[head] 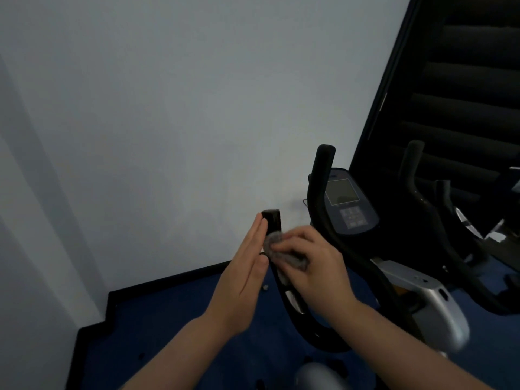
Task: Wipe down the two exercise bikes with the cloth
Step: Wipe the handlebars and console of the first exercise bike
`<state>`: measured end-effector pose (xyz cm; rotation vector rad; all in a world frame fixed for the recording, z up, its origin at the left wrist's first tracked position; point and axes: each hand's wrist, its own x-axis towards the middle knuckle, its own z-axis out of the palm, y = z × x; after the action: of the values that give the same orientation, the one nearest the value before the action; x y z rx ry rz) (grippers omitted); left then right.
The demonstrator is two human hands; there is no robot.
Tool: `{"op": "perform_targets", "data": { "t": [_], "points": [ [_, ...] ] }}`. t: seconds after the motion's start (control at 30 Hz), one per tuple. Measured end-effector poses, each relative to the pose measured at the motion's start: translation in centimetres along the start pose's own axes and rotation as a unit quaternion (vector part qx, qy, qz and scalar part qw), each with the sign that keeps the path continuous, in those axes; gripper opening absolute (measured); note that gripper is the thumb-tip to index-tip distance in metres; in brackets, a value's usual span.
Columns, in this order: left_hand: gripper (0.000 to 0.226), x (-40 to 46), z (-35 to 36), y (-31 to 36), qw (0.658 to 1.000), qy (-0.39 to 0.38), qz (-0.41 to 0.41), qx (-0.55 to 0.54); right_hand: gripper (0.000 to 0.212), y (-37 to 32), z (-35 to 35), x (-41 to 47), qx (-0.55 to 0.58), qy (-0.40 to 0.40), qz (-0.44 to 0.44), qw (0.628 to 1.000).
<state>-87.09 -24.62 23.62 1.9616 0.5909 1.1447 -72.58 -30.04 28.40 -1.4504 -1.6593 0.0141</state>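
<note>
I see the left hand (247,266) flat, fingers straight and pressed together, against the left handlebar (272,220) of the near bike (351,204). Right beside it, the right hand (315,266) squeezes the grey cloth (274,244) on that bar. A second bike (439,198) stands far right.

A single wide-angle view from a camera worn on the person's head, looking forward and steeply down. It sits close above the two forearms, which enter from the bottom edge and reach toward the centre. The nearest exercise bike (351,249) fills the lower right at arm's length. A second exercise bike (439,209) stands farther right, partly cut by the frame edge. A pale wall (168,108) fills the upper left, and blue floor (168,319) lies below.
</note>
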Motion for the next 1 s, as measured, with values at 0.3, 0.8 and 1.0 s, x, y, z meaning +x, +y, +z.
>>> {"op": "perform_targets", "data": {
  "t": [0.3, 0.8, 1.0],
  "points": [
    [0.054, -0.6, 1.4, 0.1, 1.0, 0.012, 0.005, -0.004, 0.013, -0.4, 0.5, 0.9, 0.085, 0.008, 0.075, 0.994],
    [0.038, -1.5, 4.4, 0.0, 0.984, 0.009, 0.093, 0.151, 0.017, 1.7, -7.9, -5.4, -0.001, -0.294, 0.037, 0.955],
    [0.033, -1.7, 4.9, -0.1, 0.985, 0.029, 0.088, 0.143, 0.016, 3.0, -11.4, -5.7, -0.094, -0.267, 0.111, 0.953]
  ]
}}
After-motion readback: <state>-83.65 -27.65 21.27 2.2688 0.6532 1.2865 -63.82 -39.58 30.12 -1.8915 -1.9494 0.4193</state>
